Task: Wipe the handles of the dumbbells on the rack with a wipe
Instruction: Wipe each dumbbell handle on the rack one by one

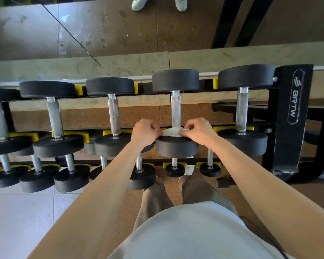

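Ok, hands: L hand (145,132) + R hand (198,131) fingers pinch wipe (173,132) ends.
handle (175,109): pull wipe taut, run full knurl length, rotate.

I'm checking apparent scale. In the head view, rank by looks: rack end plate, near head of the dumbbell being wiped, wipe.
Largest: end plate.
Then near head.
Smallest: wipe, partly hidden where left hand and right hand pinch it.

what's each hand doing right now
left hand: pinching one end of the wipe
right hand: pinching the other end of the wipe
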`<action>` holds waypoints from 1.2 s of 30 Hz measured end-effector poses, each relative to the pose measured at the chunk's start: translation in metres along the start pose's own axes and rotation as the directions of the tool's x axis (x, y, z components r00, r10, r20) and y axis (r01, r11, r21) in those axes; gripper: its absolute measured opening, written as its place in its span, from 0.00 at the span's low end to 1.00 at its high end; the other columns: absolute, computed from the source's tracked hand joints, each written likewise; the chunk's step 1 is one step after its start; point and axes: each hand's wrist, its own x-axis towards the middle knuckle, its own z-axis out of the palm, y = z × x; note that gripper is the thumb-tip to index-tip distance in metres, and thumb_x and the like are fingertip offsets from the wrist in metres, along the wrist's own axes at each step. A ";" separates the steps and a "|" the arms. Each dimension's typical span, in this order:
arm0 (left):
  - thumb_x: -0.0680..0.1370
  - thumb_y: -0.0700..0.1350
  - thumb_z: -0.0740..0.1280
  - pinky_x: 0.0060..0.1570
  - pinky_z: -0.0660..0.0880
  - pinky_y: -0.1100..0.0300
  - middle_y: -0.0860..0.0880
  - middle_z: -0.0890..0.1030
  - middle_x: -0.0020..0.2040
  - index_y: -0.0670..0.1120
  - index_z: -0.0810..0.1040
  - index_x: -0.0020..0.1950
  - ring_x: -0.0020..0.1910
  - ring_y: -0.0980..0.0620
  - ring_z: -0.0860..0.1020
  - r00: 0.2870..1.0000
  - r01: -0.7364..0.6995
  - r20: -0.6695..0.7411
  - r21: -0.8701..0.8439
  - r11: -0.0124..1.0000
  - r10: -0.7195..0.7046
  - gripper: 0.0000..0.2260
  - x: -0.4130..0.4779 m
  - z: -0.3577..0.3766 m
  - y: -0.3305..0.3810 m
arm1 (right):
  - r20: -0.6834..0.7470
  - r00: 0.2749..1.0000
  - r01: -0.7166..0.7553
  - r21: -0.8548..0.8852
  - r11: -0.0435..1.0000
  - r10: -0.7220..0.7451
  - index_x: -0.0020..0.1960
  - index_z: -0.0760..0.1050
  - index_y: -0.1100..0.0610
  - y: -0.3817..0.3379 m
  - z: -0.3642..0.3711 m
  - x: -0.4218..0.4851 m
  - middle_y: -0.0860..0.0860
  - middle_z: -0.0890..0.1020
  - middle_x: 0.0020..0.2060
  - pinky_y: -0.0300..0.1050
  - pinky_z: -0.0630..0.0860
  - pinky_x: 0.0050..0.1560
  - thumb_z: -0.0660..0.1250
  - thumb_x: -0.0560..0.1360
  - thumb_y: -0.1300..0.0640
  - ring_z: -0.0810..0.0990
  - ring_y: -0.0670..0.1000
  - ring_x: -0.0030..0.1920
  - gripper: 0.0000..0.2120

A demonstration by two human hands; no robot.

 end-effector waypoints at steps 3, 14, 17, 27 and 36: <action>0.77 0.45 0.71 0.46 0.81 0.54 0.49 0.83 0.48 0.49 0.82 0.49 0.48 0.48 0.82 0.994 0.051 -0.097 0.101 0.994 -0.041 0.02 0.001 -0.001 -0.006 | 0.007 0.999 0.035 0.031 0.999 -0.035 0.45 0.82 0.55 -0.010 0.009 0.000 0.46 0.80 0.38 0.37 0.69 0.38 0.74 0.74 0.51 0.78 0.45 0.40 0.08; 0.79 0.50 0.71 0.45 0.79 0.58 0.52 0.82 0.48 0.49 0.82 0.51 0.46 0.53 0.81 0.997 -0.078 -0.024 0.060 0.995 0.080 0.05 -0.008 0.008 0.003 | -0.078 0.994 -0.082 0.000 0.997 0.082 0.47 0.81 0.54 0.008 -0.005 0.001 0.48 0.81 0.43 0.40 0.75 0.41 0.72 0.76 0.49 0.80 0.48 0.44 0.08; 0.80 0.48 0.69 0.46 0.78 0.57 0.50 0.81 0.47 0.46 0.80 0.52 0.47 0.50 0.80 0.986 -0.059 -0.159 -0.044 0.997 0.051 0.05 -0.005 0.001 -0.005 | -0.096 0.995 -0.013 0.046 0.999 0.018 0.47 0.80 0.53 0.000 0.007 -0.001 0.46 0.81 0.42 0.37 0.74 0.40 0.72 0.76 0.49 0.80 0.47 0.44 0.07; 0.82 0.42 0.64 0.59 0.81 0.50 0.44 0.85 0.56 0.48 0.75 0.54 0.57 0.45 0.83 0.957 0.039 -0.090 -0.902 0.430 -0.275 0.03 0.005 -0.016 0.017 | -0.233 0.960 -0.066 0.345 0.936 0.154 0.55 0.80 0.53 0.008 -0.005 0.017 0.47 0.81 0.49 0.39 0.73 0.48 0.71 0.77 0.53 0.78 0.46 0.50 0.08; 0.83 0.47 0.65 0.56 0.82 0.51 0.43 0.81 0.60 0.50 0.68 0.70 0.53 0.47 0.85 0.908 0.084 -0.003 -0.979 0.187 -0.420 0.16 0.028 -0.011 0.030 | -0.089 0.970 -0.109 0.668 0.736 0.225 0.56 0.79 0.54 -0.004 -0.023 0.044 0.53 0.83 0.53 0.43 0.80 0.51 0.68 0.78 0.60 0.82 0.53 0.54 0.08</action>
